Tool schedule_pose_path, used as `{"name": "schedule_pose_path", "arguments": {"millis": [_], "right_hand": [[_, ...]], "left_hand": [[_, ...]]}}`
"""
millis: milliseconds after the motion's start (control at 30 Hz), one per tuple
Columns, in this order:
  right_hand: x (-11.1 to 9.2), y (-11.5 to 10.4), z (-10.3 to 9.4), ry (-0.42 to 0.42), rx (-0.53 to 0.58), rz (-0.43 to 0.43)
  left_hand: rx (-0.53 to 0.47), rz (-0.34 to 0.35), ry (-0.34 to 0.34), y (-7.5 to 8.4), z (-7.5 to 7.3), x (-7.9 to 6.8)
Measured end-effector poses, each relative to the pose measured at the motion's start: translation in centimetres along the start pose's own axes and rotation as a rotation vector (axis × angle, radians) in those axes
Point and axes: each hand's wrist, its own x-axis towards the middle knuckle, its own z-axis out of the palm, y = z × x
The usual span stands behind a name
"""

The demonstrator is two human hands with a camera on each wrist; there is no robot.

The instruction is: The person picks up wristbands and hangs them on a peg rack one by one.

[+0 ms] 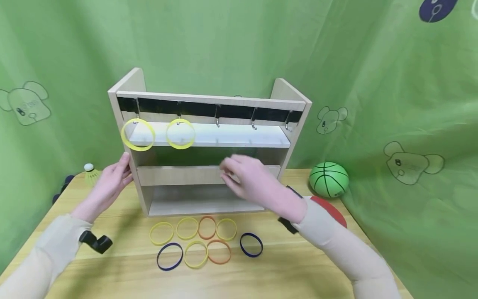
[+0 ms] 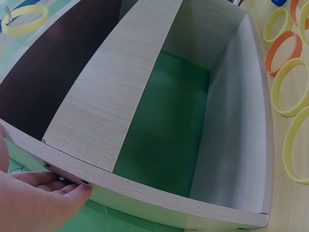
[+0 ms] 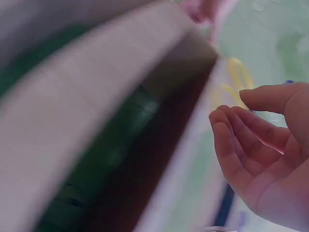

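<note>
My left hand (image 1: pixel 108 185) holds the left side panel of a pale wooden shelf (image 1: pixel 179 175). In the left wrist view, that hand's bent fingers lie against the panel's outer face. My right hand (image 1: pixel 246 176), fingers loosely bent and holding nothing, is in front of the shelf's middle board. In the right wrist view, thumb and fingertips are apart. A yellow ring (image 1: pixel 149 146) hangs from the leftmost hook, and another yellow ring (image 1: pixel 181 147) from the hook beside it. To their right, a middle hook (image 1: pixel 218 121) and two further hooks carry no rings.
Several yellow rings (image 1: pixel 162 243), two orange rings (image 1: pixel 219 263) and two dark blue rings (image 1: pixel 251 256) lie on the wooden table (image 1: pixel 284 274) before the shelf. A green ball (image 1: pixel 328 179) and a red disc (image 1: pixel 332 211) are at right, a shuttlecock (image 1: pixel 91 173) at left.
</note>
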Motion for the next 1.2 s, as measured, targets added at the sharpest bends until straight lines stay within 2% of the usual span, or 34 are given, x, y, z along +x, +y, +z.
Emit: {"name": "schedule_pose_path", "arguments": {"millis": [233,400,533,667,867,1033,1200], "right_hand": [[-8.5,2.5,5.9,-0.222,0.150,0.261],[-13.5,4.0,9.3,-0.315,0.260,0.373],[-16.0,4.6,10.6,-0.370,0.303,0.431],[-17.2,4.8,11.3,-0.409,0.315,0.431],[-17.4,4.8,11.8,-0.425,0.312,0.438],[-16.8,4.7,11.3,-0.432,0.356,0.460],[-15.3,4.5,10.0,-0.385,0.389,0.444]], "left_hand": [[0.013,-0.015,-0.004,0.1,-0.1,-0.1],[0.013,-0.013,-0.005,0.2,-0.2,0.0],[0.006,-0.009,-0.008,0.2,-0.1,0.0],[-0.001,-0.003,-0.008,0.3,-0.1,0.0],[-0.008,-0.002,-0.006,0.3,-0.1,-0.1],[0.003,-0.014,-0.007,0.1,-0.1,-0.1],[0.009,-0.019,-0.011,0.1,-0.1,-0.1]]}}
